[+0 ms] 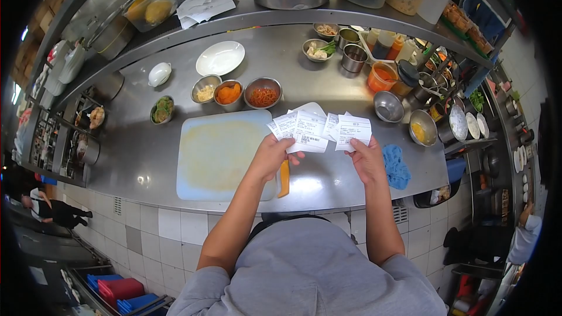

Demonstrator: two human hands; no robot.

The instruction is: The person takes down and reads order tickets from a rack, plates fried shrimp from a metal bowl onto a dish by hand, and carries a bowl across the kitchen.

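Note:
My left hand (273, 157) pinches a fan of printed paper receipts (310, 131) by their lower left edge. On the other side, my right hand (367, 159) grips more receipts (355, 129), with the front slip facing me. The two bunches nearly meet above the steel counter. Below my left hand lies a cutting board (225, 149), stained yellowish in its middle. A yellow knife handle (284, 179) sticks out along the board's right edge; its blade is hidden under the hand and papers. A crumpled blue cloth (396, 167) rests just right of my right hand.
Bowls of orange food (228, 92) and red shreds (263, 93) stand behind the board, near a white oval plate (220, 58). Sauce bottles (386, 44) and a steel bowl (388, 106) are at right. An overhead shelf (257, 19) spans the back. Other people are at both sides.

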